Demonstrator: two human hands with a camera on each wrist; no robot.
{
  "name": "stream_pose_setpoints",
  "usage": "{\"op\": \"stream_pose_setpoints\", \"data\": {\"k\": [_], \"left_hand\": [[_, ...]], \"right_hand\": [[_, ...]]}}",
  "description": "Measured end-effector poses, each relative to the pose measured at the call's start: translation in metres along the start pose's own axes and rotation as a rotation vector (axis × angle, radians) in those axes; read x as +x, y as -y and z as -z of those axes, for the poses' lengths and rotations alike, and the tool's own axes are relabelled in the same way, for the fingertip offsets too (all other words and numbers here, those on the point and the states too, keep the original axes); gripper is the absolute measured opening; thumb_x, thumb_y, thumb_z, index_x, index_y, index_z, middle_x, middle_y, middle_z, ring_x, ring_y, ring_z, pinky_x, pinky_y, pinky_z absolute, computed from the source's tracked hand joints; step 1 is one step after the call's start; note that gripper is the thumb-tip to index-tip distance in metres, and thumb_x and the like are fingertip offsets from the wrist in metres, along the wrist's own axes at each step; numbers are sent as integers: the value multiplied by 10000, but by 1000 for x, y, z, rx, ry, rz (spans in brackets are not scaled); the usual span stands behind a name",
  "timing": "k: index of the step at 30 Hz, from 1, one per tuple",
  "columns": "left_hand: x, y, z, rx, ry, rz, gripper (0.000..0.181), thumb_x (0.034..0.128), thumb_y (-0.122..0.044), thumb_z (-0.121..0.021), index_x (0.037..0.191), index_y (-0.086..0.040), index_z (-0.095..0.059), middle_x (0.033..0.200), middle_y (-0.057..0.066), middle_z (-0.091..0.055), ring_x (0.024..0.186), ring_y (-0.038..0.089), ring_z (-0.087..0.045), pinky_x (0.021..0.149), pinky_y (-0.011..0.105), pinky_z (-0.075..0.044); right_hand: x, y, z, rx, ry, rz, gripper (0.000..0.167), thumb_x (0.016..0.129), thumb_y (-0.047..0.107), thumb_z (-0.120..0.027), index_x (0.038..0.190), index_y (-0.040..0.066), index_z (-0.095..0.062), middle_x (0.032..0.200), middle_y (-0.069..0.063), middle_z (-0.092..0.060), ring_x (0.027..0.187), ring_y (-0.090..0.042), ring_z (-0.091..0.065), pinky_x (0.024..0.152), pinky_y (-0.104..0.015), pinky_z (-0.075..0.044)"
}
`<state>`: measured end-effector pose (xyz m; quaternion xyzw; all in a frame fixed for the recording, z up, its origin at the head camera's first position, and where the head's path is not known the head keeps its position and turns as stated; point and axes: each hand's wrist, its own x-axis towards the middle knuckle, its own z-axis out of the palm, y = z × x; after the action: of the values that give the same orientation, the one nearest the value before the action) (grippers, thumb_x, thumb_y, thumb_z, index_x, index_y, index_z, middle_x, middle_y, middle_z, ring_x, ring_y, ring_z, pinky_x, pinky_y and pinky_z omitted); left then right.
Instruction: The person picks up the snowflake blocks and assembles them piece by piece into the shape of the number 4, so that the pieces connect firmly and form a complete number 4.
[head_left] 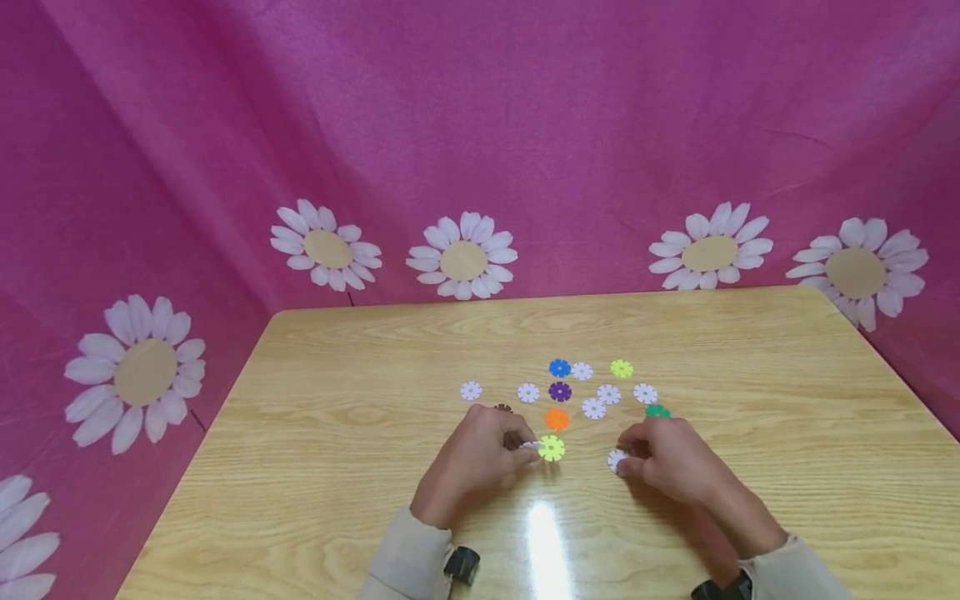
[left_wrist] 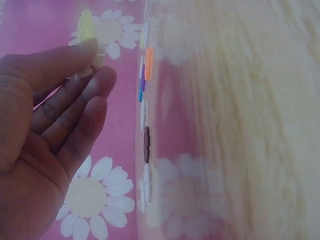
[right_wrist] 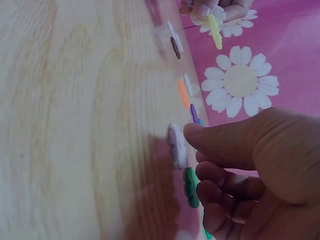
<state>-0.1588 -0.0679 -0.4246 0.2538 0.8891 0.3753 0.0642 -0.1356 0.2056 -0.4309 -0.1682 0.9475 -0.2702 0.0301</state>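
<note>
My left hand (head_left: 483, 450) pinches a white notched plastic disc (head_left: 531, 445) between thumb and fingertips. A yellow notched disc (head_left: 551, 448) stands out from it, apparently slotted onto the white one; the joint is hidden by my fingers. In the left wrist view the yellow disc (left_wrist: 86, 25) rises above the thumb. To the right, my right hand (head_left: 675, 458) holds another white disc (head_left: 616, 460) at its thumb and fingertips, just above the tabletop. In the right wrist view that white disc (right_wrist: 176, 145) is tilted on edge by the thumb tip. A green disc (head_left: 657, 412) lies just beyond this hand.
Loose discs lie on the wooden table (head_left: 337, 467) beyond the hands: orange (head_left: 557, 419), purple (head_left: 560, 392), blue (head_left: 559, 368), yellow (head_left: 622, 368) and several white ones (head_left: 528, 392). A brown disc (head_left: 503, 408) is partly behind my left hand. A pink flowered cloth (head_left: 570, 150) hangs behind.
</note>
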Motion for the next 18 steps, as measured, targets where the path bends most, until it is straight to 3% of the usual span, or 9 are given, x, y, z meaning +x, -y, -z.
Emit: {"op": "stream_pose_setpoints", "data": {"k": [10, 18], "left_hand": [[0, 1, 1, -25, -10, -2, 39, 834, -121, -827, 838, -147, -797, 758, -155, -636, 700, 34, -580, 668, 213, -503], [0, 0, 0, -19, -17, -15, 44, 834, -127, -826, 844, -157, -795, 768, -153, -634, 701, 27, -573, 664, 206, -500]], "right_hand": [[0, -3, -5, -26, 15, 13, 230, 756, 156, -862, 929, 41, -763, 736, 88, -590, 700, -89, -500, 658, -319, -473], [1, -1, -6, -32, 11, 0, 211, 733, 137, -879, 884, 76, -745, 728, 74, -566, 695, -101, -489, 638, -307, -451]]}}
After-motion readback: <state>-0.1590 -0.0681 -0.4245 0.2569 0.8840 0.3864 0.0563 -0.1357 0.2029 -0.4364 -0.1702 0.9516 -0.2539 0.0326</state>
